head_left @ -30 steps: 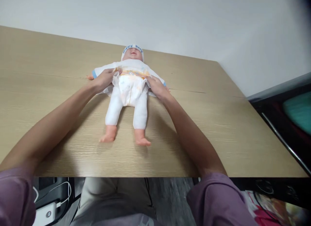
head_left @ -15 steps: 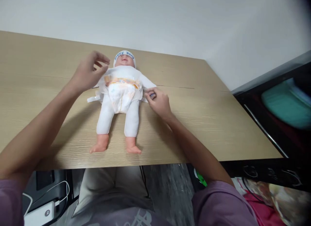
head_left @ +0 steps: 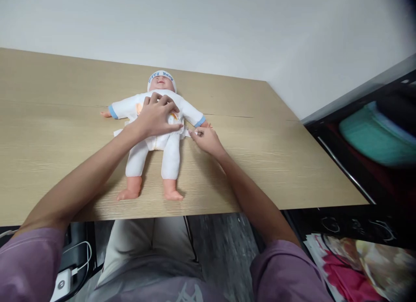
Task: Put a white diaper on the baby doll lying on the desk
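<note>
A baby doll [head_left: 170, 163] in white clothes and a lettered white cap lies on its back, feet toward me. Around its hips is a white diaper [head_left: 160, 143], with one side tab sticking out at the left. Spread across the doll's belly, my left hand [head_left: 160, 115] covers most of the diaper's front, its thumb reaching the right side. My right hand [head_left: 207, 140] is closed in a pinch at the diaper's right tab [head_left: 186, 132], beside the doll's blue cuff. The fingertips partly hide the tab's end.
The doll lies on a wooden table [head_left: 260, 163] with a pale wall [head_left: 201, 29] behind it. To the right are a dark cabinet with a teal item [head_left: 373, 135] and, below, a pink item [head_left: 347, 271]. A white power bank [head_left: 63, 282] with a cable sits at lower left.
My left hand has come down from beside the doll's shoulder onto its belly, moving right. The diaper's front band is now mostly covered. My right hand stays at the right side, slightly lower.
</note>
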A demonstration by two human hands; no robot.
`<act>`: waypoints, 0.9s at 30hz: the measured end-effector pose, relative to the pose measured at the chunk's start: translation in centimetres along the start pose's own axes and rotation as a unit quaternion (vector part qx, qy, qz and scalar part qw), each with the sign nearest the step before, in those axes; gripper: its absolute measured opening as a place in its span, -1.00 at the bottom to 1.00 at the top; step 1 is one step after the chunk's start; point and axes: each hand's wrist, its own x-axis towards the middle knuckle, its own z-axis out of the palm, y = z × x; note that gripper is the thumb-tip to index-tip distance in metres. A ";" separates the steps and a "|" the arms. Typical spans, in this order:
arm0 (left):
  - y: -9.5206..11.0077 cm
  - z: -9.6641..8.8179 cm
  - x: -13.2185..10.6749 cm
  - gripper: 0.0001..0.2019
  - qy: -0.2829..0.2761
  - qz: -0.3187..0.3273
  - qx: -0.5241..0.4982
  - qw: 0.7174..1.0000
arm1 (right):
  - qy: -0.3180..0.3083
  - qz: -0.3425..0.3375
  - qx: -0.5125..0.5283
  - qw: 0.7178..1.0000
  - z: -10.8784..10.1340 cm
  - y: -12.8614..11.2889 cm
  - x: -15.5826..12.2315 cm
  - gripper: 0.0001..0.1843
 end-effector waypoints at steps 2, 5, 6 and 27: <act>0.2 0.0 0.0 -0.43 -0.004 -0.007 0.000 1.000 | -0.005 -0.029 0.096 0.995 -0.8 0.1 0.2 -0.48; 0.4 0.2 0.0 -0.38 -0.007 -0.012 -0.002 1.000 | -0.003 -0.056 0.197 0.979 -1.3 -0.5 1.3 -0.40; 0.4 0.3 0.1 -0.36 -0.006 -0.012 -0.003 1.000 | 0.000 -0.061 0.208 0.976 -1.2 -1.1 1.8 -0.38; -3.9 -3.4 -1.3 -0.18 -0.024 -0.013 -0.300 0.954 | 0.064 -0.303 0.048 0.950 2.8 -5.3 -1.8 -0.32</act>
